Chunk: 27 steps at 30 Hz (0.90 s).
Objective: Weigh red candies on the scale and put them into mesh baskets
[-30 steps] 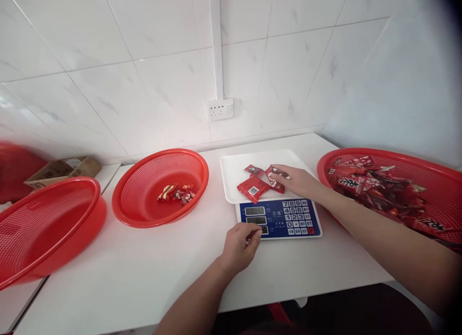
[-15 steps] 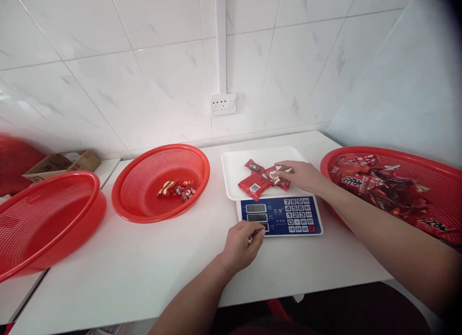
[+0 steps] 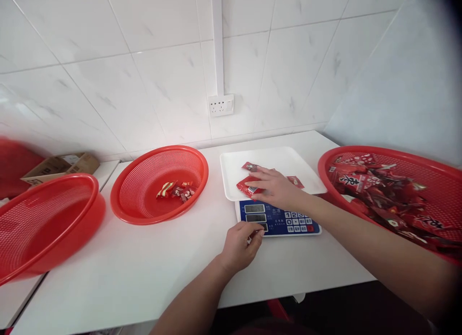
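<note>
White, grey-veined wall tiles (image 3: 162, 84) rise beyond my smooth white table (image 3: 162, 263), and a white plastic scale with a blue keypad panel (image 3: 277, 229) sits on it. Taking the scale as the clock's centre, a round red perforated plastic basket (image 3: 132, 188) lies at 9 o'clock, holding a small cluster of dark-red wrappers (image 3: 186, 193) and a gold-striped wrapper (image 3: 166, 189). Another deep red plastic basket (image 3: 74, 241) stands farther out, between 8 and 9, with an open brown cardboard box (image 3: 81, 164) behind it. At 3 o'clock, a wide red mesh basket (image 3: 445, 195) holds a heap of shiny red printed packets (image 3: 364, 181). My right hand (image 3: 276, 186) is open, fingers spread over a larger red foil packet (image 3: 244, 185) on the scale's white tray (image 3: 276, 157); what lies under the palm I can't tell. My left hand (image 3: 241, 243) is curled at the scale's 7 o'clock corner, thumb and forefinger so near each other that I can't tell whether they meet or pinch anything. Beyond my right fingertips, a small dark-red packet (image 3: 249, 166) points its free end towards 10 o'clock, long axis running 10 to 4. Just right of that hand lies a small flat red packet (image 3: 296, 182), partly hidden. The larger packet's long axis is covered.
</note>
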### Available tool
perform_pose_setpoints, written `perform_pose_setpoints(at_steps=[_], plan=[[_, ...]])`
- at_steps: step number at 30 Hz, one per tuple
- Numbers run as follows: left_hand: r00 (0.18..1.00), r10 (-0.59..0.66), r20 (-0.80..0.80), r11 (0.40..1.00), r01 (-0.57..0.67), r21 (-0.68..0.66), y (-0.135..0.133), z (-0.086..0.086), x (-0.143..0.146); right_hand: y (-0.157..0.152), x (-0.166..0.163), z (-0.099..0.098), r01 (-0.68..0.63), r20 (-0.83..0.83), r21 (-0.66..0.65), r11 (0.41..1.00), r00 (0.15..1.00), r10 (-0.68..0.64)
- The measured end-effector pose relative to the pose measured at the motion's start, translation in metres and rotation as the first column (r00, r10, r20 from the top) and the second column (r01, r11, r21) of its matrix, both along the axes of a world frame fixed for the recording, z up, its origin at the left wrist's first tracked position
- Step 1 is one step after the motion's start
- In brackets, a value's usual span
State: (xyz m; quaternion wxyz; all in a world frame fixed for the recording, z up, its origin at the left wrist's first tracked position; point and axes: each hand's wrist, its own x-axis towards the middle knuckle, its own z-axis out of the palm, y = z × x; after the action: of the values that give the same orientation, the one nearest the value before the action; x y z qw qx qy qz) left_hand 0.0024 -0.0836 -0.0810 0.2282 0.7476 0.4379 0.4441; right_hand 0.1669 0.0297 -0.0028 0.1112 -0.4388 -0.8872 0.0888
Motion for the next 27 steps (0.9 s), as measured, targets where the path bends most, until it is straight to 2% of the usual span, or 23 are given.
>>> perform_pose_setpoints(at_steps=[4, 7, 9, 11, 13, 16, 18, 20, 24, 27], plan=[[1.000, 0.000, -0.015, 1.000, 0.000, -0.011, 0.000, 0.000, -0.001, 0.013, -0.003, -0.005, 0.069, 0.051, 0.063, 0.996, 0.996, -0.072], [1.000, -0.001, -0.014, 1.000, 0.001, -0.007, 0.000, 0.001, -0.001, 0.020, 0.012, -0.002, 0.127, 0.001, 0.060, 0.990, 0.992, -0.128], [1.000, 0.002, -0.007, 1.000, -0.002, -0.003, -0.001, 0.001, 0.000, 0.020, 0.029, 0.001, 0.243, -0.004, 0.040, 0.969, 0.970, -0.243], [1.000, -0.002, -0.003, 1.000, 0.002, -0.007, -0.002, 0.001, 0.001, 0.016, 0.047, 0.003, 0.381, 0.056, 0.033, 0.924, 0.922, -0.382], [1.000, -0.026, -0.012, 0.999, 0.026, -0.019, -0.003, 0.000, 0.003, 0.011, 0.061, 0.004, 0.448, 0.116, 0.002, 0.894, 0.888, -0.446], [0.997, -0.065, -0.032, 0.998, 0.065, -0.023, -0.004, -0.002, 0.005, 0.004, 0.065, 0.005, 0.415, 0.091, -0.132, 0.900, 0.910, -0.405], [0.997, -0.068, -0.038, 0.998, 0.067, -0.016, -0.004, -0.002, 0.006, -0.001, 0.059, 0.009, 0.371, 0.016, -0.238, 0.898, 0.926, -0.378], [0.997, -0.060, -0.040, 0.998, 0.059, -0.013, -0.004, -0.001, 0.006, -0.007, 0.052, 0.015, 0.357, -0.061, -0.285, 0.890, 0.919, -0.388], [0.996, -0.075, -0.057, 0.997, 0.075, -0.001, -0.005, 0.003, 0.003, -0.024, 0.061, 0.032, 0.459, -0.128, -0.206, 0.865, 0.863, -0.488], [0.963, -0.219, -0.158, 0.974, 0.226, 0.025, -0.009, 0.005, 0.004, -0.037, 0.105, 0.028, 0.557, -0.109, -0.046, 0.829, 0.822, -0.559]])
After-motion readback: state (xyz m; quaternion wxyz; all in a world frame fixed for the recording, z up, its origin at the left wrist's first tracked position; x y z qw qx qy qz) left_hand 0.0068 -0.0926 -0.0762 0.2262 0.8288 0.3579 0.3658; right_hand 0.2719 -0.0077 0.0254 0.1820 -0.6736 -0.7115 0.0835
